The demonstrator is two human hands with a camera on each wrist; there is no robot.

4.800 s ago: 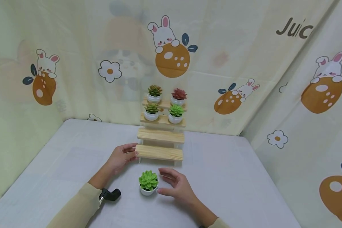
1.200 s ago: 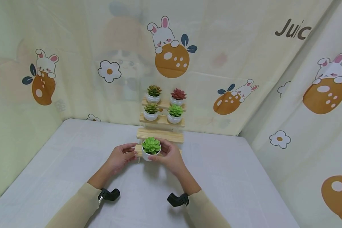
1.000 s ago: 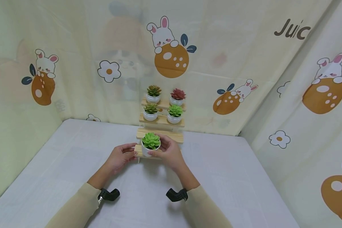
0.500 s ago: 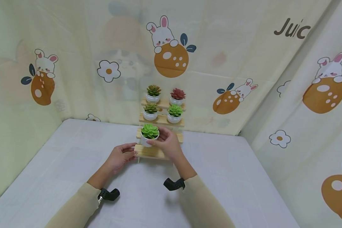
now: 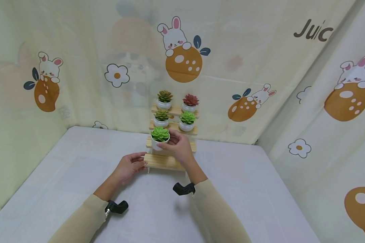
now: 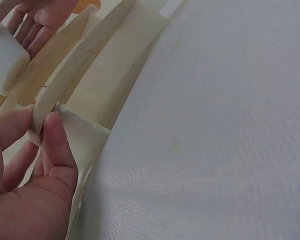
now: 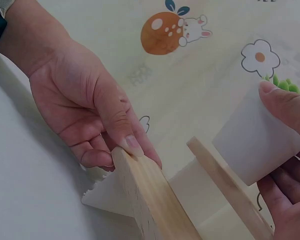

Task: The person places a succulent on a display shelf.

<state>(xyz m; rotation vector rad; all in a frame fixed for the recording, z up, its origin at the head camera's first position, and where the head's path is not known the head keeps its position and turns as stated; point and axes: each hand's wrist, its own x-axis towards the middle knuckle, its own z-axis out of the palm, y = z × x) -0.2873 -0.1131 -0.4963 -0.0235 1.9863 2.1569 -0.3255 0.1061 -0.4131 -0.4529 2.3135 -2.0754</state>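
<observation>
My right hand [image 5: 181, 150] grips a bright green succulent in a white pot [image 5: 160, 135], thumb in front and fingers behind. It holds the pot upright at the left end of the second step from the bottom of a wooden tiered stand [image 5: 164, 162]. In the right wrist view the white pot [image 7: 255, 137] is close to that step; whether it touches cannot be told. My left hand [image 5: 128, 168] pinches the left end of the lowest step. The left wrist view shows thumb and finger of the left hand [image 6: 37, 190] on either face of the board.
On the top step stand a dark green succulent [image 5: 164, 99] and a red succulent [image 5: 190, 102]. Below them are an olive green succulent [image 5: 161, 118] and a light green succulent [image 5: 187, 120]. A white cloth covers the table [image 5: 246, 195]; a printed curtain [image 5: 219, 40] hangs behind.
The right hand took the potted succulent from the table, lifted it past the lowest step and moved it back to the second step. The left hand stays on the stand.
</observation>
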